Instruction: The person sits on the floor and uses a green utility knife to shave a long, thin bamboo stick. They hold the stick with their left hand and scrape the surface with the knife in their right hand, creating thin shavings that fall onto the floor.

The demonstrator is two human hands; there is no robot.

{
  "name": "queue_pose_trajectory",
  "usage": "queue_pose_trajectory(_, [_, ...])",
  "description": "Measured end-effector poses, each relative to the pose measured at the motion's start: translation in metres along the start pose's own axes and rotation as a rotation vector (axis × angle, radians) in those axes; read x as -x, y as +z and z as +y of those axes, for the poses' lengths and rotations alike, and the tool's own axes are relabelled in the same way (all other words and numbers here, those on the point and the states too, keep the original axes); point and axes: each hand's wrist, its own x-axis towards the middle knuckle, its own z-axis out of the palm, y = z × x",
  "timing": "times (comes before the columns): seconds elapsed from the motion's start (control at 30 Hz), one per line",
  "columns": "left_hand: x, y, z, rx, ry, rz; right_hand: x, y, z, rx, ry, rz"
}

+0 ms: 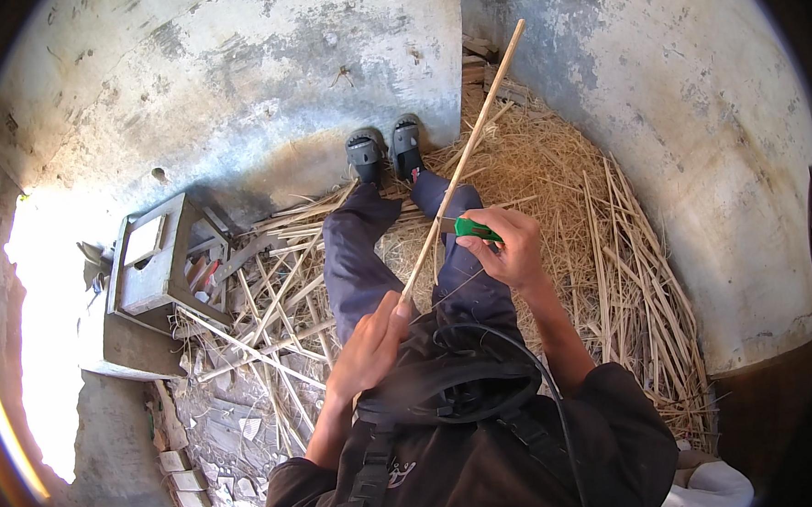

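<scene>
While the person sits on the ground with legs stretched out, a long thin stick (464,163) is held over the lap. Its near end is gripped in the left hand (370,347), which is closed around it. From there the stick runs up and to the right, and its far end points at the grey wall (654,75). A green-handled knife (474,229) is held tight in the closed right hand (511,248), right beside the middle of the stick. Straw and cut reeds (626,242) are spread around the legs. A grey metal stool (150,267) is seen lying on the left.
</scene>
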Motion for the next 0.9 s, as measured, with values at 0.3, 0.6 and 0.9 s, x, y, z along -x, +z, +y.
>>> queue_pose_trajectory(0.3, [0.005, 0.012, -0.019, -0.420, 0.382, 0.239, -0.007, -0.007, -0.005, 0.132, -0.048, 0.023])
queue_pose_trajectory(0.6, [0.000, 0.010, -0.013, -0.332, 0.259, 0.177, -0.009, -0.001, 0.002, 0.131, -0.010, 0.041])
queue_pose_trajectory(0.9, [0.007, 0.009, -0.015, -0.211, 0.079, 0.114, -0.014, -0.008, 0.027, 0.000, 0.248, 0.087])
